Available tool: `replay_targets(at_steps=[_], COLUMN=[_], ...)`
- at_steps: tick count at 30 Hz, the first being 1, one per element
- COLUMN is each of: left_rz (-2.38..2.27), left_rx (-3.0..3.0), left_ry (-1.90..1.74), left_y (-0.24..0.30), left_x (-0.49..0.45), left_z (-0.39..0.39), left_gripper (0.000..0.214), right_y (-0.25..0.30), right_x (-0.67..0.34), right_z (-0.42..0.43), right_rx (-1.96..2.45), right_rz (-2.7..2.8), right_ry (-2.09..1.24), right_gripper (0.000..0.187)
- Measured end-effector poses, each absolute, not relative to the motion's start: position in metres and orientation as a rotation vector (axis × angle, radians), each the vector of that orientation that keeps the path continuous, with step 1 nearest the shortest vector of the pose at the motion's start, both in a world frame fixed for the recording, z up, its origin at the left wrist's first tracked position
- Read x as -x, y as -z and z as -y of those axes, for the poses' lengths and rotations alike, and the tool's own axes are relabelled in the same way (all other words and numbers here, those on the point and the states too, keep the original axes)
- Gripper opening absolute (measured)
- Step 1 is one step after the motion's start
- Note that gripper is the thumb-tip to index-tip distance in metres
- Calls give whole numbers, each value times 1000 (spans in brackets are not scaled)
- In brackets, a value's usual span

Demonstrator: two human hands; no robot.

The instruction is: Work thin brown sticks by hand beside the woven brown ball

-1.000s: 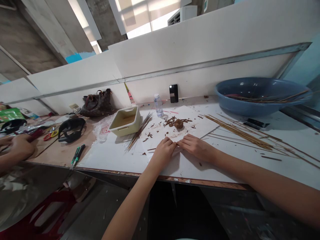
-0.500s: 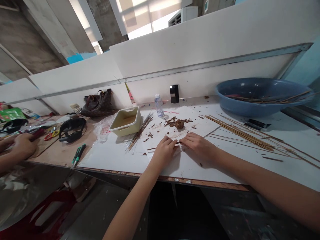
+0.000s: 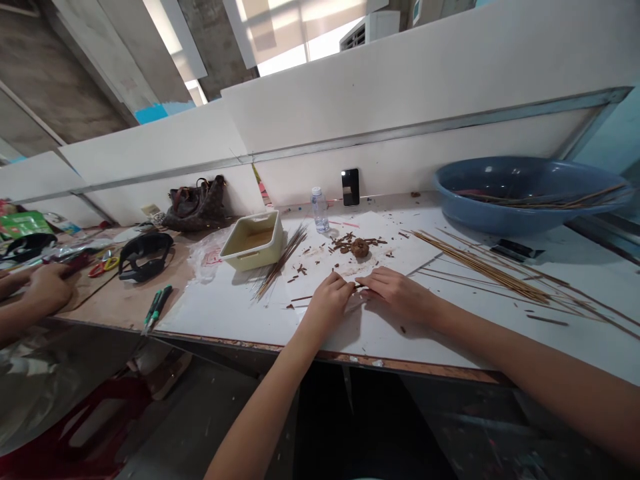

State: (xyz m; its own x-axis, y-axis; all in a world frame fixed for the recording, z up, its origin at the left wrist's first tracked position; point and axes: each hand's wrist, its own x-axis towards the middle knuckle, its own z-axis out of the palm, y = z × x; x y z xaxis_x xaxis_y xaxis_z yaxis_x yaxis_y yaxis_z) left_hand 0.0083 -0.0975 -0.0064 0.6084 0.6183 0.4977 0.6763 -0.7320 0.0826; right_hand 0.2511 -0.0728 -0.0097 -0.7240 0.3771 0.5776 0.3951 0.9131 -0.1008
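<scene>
Close to the table's front edge, a thin brown stick (image 3: 302,298) runs out to the left from under my left hand (image 3: 331,300). That hand is closed on the stick with its fingertips pressed together. My right hand (image 3: 395,291) is pinched around a short dark length showing between the two hands, which looks like part of the same stick. Its fingertips almost meet those of my left hand. Just beyond them on the white surface lies a lumpy brown ball of paste-like material (image 3: 360,248), with small brown pieces (image 3: 344,243) scattered beside it.
A yellowish tub (image 3: 253,253) and a bundle of thin sticks (image 3: 283,261) are to the left. Behind stand a bottle (image 3: 320,212) and a phone (image 3: 351,187). At right are more sticks (image 3: 483,267) and a blue basin (image 3: 530,213). A co-worker's hand (image 3: 47,290) is far left.
My hands keep almost the same place and grip, with only slight finger movement around the stick. The whole view has shifted a little.
</scene>
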Motion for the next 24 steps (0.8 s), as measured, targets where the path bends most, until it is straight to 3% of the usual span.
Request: replay_targets(at_steps=[24], left_rz=[1159], left_rx=[2719], left_ry=[708], left_y=[7], left_x=[-10], left_z=[97], left_gripper=[11], right_y=[10], right_x=[-253], right_z=[72], right_rx=[568], right_rz=[2487], right_ry=[89], right_gripper=[24])
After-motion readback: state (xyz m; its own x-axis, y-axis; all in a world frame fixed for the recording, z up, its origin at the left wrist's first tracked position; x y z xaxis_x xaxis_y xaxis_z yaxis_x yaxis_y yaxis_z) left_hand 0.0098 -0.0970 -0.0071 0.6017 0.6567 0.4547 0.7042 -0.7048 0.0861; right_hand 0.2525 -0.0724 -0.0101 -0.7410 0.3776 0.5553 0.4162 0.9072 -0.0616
